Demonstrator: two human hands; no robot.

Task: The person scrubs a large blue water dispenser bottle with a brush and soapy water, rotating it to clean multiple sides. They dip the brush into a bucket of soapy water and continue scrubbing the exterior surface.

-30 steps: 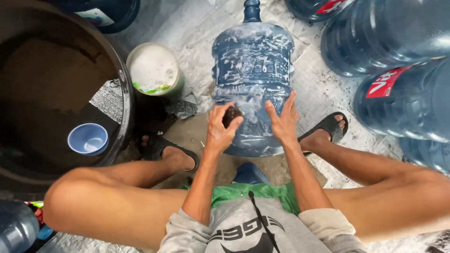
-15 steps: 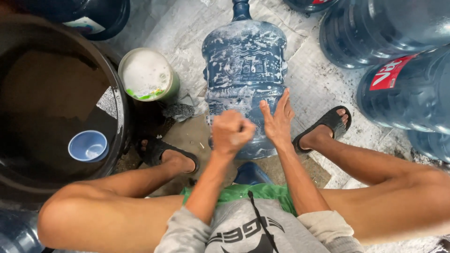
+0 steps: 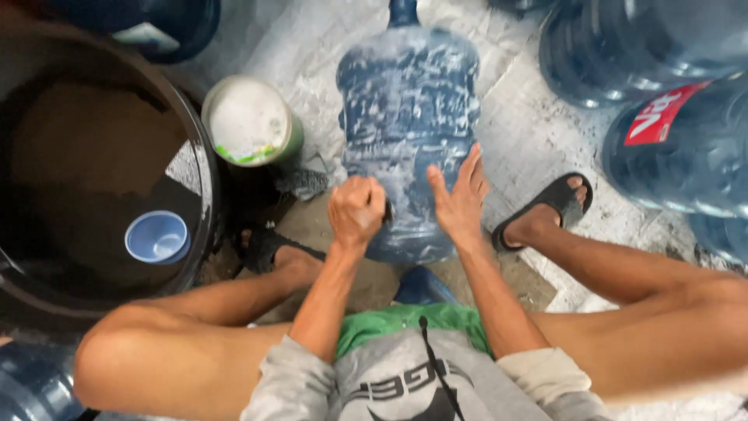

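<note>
A large blue water jug point(image 3: 409, 117) lies on its side on the floor between my feet, covered in soapy foam, its neck pointing away from me. My left hand point(image 3: 357, 209) is clenched around a small dark scrubbing pad pressed against the jug's lower left side. Fingers spread, my right hand point(image 3: 460, 199) rests flat on the jug's lower right side.
A big dark tub point(image 3: 86, 179) of water with a small blue cup point(image 3: 157, 236) floating in it stands at left. A white pot point(image 3: 251, 121) of soap sits beside the jug. More blue jugs point(image 3: 678, 148) crowd the right and top. My sandalled feet point(image 3: 545, 206) flank the jug.
My left hand has curled into a fist on the pad and slid left and down along the jug. The right hand stays flat on the jug.
</note>
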